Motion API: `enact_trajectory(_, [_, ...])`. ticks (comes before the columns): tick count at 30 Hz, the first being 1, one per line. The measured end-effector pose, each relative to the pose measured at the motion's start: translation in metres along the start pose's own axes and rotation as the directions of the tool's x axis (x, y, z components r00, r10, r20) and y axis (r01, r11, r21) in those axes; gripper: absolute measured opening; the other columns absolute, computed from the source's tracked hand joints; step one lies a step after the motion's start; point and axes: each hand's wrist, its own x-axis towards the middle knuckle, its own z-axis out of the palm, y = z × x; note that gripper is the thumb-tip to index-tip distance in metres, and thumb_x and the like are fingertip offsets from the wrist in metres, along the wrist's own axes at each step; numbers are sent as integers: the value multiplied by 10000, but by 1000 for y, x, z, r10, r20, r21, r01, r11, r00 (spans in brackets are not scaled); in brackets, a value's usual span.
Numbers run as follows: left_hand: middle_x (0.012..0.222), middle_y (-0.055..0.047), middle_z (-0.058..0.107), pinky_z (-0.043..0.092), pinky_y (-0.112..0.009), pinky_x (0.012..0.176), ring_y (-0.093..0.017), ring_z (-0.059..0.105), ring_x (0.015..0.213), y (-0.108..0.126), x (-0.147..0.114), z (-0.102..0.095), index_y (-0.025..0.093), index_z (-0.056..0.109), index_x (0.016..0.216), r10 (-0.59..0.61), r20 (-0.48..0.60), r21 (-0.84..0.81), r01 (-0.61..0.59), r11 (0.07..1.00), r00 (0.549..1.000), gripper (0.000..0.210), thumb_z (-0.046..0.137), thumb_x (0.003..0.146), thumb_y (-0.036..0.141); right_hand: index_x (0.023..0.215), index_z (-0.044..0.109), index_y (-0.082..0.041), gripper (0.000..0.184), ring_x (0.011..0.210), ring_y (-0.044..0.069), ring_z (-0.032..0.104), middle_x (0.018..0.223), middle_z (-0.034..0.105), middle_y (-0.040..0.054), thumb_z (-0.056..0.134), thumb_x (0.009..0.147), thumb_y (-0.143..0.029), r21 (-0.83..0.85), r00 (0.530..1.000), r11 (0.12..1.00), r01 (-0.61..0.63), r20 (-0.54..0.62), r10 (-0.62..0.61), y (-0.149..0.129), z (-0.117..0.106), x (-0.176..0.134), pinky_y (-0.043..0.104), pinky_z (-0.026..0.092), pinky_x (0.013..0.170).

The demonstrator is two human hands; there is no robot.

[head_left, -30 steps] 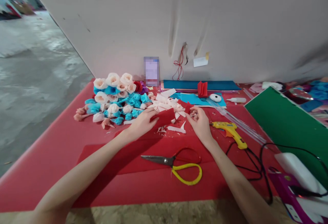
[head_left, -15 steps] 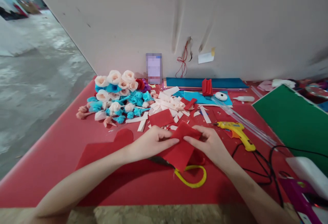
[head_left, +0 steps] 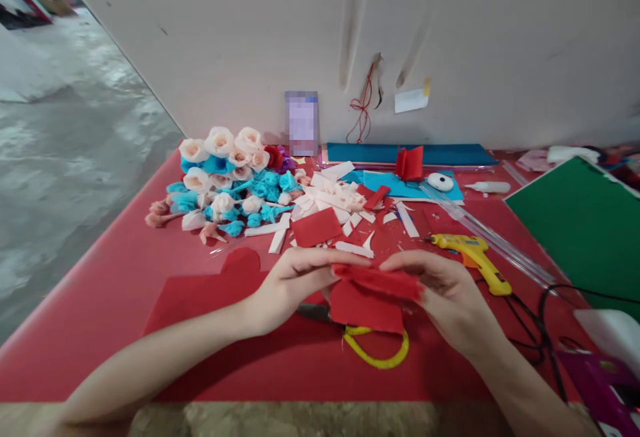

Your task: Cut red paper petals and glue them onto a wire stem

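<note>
Both hands are closed on a piece of red crepe paper [head_left: 383, 282], held up nearly edge-on above the table. My left hand [head_left: 293, 284] pinches its left end, and my right hand [head_left: 445, 294] grips the right end with curled fingers. Just below is a red rectangle [head_left: 367, 310]; whether it joins the held piece I cannot tell. It partly covers a pair of scissors with yellow handles [head_left: 383, 360], whose dark blades run toward my left wrist. Under my left forearm lies a larger red sheet [head_left: 195, 300], a rounded red piece [head_left: 241, 262] at its upper edge.
Paper flowers [head_left: 220, 184] are heaped at the back left, beside pale paper scraps [head_left: 330, 197]. A yellow glue gun [head_left: 473, 254] with a black cord lies right of my hand. Further right is a green board [head_left: 580, 230]. A phone [head_left: 301, 124] leans against the wall.
The held red paper has turned from a diamond facing me to a narrow, nearly edge-on strip. My right hand has moved right and its fingers have curled. The view has shifted slightly.
</note>
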Motion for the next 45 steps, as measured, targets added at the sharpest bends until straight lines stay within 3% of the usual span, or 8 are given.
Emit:
enact_trajectory(4, [773,-28,706,495,-199,607,-117,622,647,0,-1,-2,205,734,808,57,16,-2,-57,998,998,245,500,818,132,713,699,-222,270,452,48,428,638,597,-6,474,755,-80,-37,1000,999,15,-1,-15,3,1,-5,166,331,418])
enact_trajectory(11, [703,-54,696,466,-209,625,-125,611,634,6,1,-2,151,707,742,256,150,167,-280,945,955,266,462,837,108,641,648,-204,260,413,58,452,563,538,-14,444,720,-63,155,997,985,-72,36,67,11,4,-9,165,344,378])
enact_trajectory(19, [597,-84,654,412,-225,516,-120,544,515,8,-2,-4,126,660,650,242,281,213,-306,928,929,326,458,865,265,608,608,-220,203,459,98,515,586,580,5,481,729,-118,80,994,992,-100,51,96,18,3,-13,190,412,414])
enact_trajectory(24, [568,-108,644,440,-228,514,-138,571,506,3,2,-8,95,667,684,178,313,161,-237,958,933,407,451,854,395,604,562,-200,160,454,95,495,605,554,10,468,732,-176,109,987,986,-127,113,115,18,2,-4,197,407,420])
enact_trajectory(31, [387,27,444,309,-133,326,-43,417,309,-5,4,1,111,545,553,-71,96,217,49,975,993,387,536,811,400,694,581,-185,211,708,147,588,765,597,22,421,811,-259,78,939,987,-138,327,105,16,-4,15,263,468,665])
enact_trajectory(37, [469,22,483,322,-132,362,-31,410,368,-7,5,6,106,568,639,-252,243,193,208,959,937,336,521,828,380,694,616,-172,293,749,137,588,746,633,18,428,879,-298,-21,861,996,-86,501,85,12,2,15,263,440,767])
enact_trajectory(42, [405,30,444,277,-136,325,-27,371,321,-3,1,4,109,550,571,-106,215,162,71,984,971,383,517,830,389,582,582,-171,332,544,100,513,572,554,-4,446,868,-273,-79,871,994,-69,481,99,1,-11,10,217,403,558])
enact_trajectory(45, [397,22,459,302,-140,332,-33,400,318,0,-2,1,115,544,540,104,142,233,-136,963,984,393,502,850,352,504,508,-169,366,424,80,432,486,476,-18,484,845,-298,68,947,995,-69,317,44,-1,-23,9,212,343,438])
